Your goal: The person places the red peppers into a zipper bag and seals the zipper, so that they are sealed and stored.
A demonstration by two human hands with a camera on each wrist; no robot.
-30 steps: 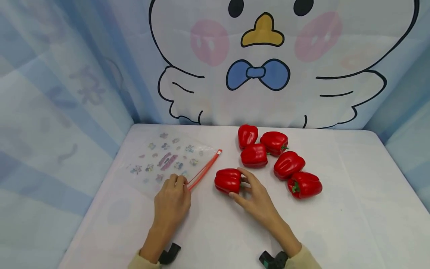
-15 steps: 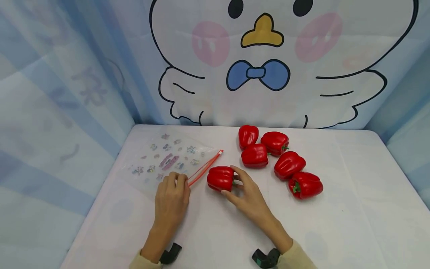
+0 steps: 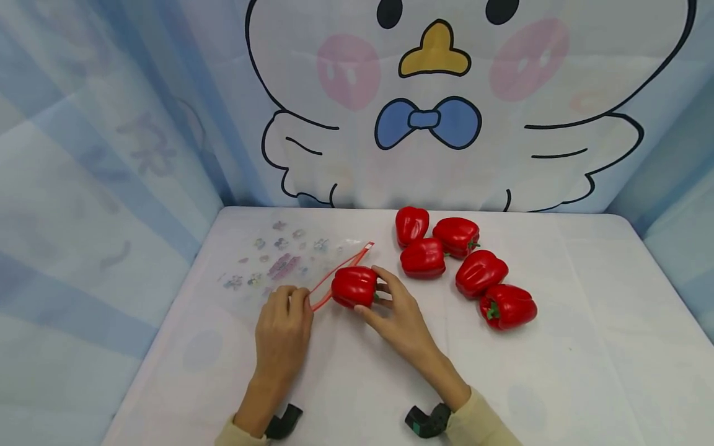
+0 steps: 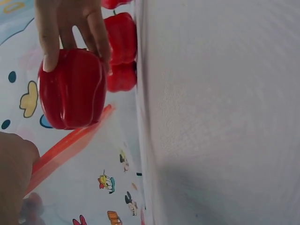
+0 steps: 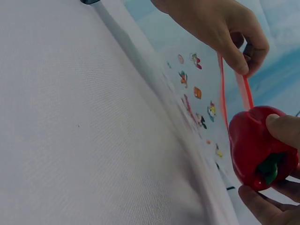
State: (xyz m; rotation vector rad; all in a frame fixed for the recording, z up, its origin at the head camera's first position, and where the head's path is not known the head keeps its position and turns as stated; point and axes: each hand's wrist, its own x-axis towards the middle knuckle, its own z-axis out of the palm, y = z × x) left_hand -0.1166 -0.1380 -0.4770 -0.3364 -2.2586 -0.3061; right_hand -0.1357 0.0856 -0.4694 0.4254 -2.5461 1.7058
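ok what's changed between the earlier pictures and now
The right hand moved its red pepper left and slightly forward, to the clear bag's orange edge, whose strands now gape wider. Nothing was newly grasped or released. The left hand still holds that edge; the other five peppers stayed put.

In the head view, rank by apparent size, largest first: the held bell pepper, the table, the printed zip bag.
1. White table
2. Printed zip bag
3. Red bell pepper in the right hand

Wht tbl (image 3: 586, 371) w/ 5 red peppers (image 3: 423, 258) & clear printed bag (image 3: 284, 266).
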